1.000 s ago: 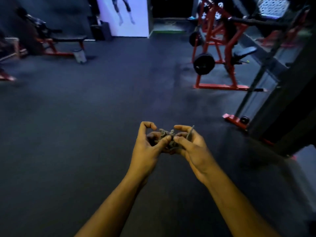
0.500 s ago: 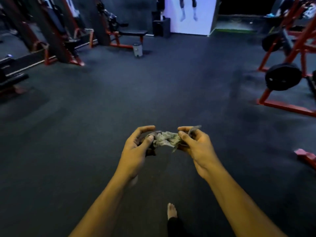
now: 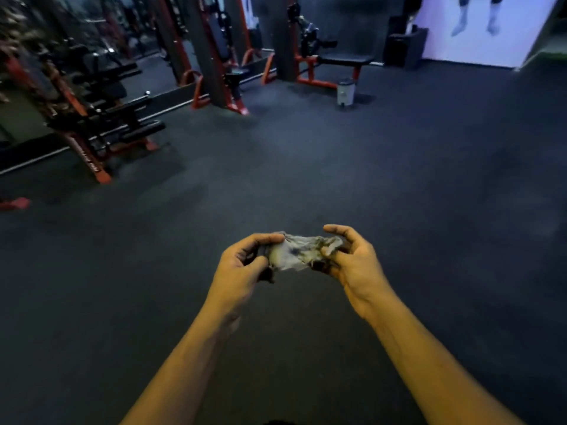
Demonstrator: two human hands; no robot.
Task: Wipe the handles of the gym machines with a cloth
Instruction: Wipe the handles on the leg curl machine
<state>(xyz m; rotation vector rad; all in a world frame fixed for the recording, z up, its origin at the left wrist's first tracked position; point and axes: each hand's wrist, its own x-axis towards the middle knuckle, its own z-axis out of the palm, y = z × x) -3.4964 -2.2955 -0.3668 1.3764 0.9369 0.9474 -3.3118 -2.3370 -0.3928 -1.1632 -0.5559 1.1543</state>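
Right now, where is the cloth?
In the head view the cloth is low in the centre, bunched and held between the left hand and the right hand, above the dark floor, with no machine handle near it.

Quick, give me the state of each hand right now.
Left hand: grips one end of the crumpled cloth.
Right hand: grips the cloth's other end.

A dark rubber floor [image 3: 399,179] fills the room, which is dimly lit. Red-framed machines [image 3: 92,118] are ranged along the left side beside a dark pillar [image 3: 205,50]. A flat bench [image 3: 343,61], a small bin [image 3: 345,92] and a pale wall panel [image 3: 478,29] are seen at the far end.
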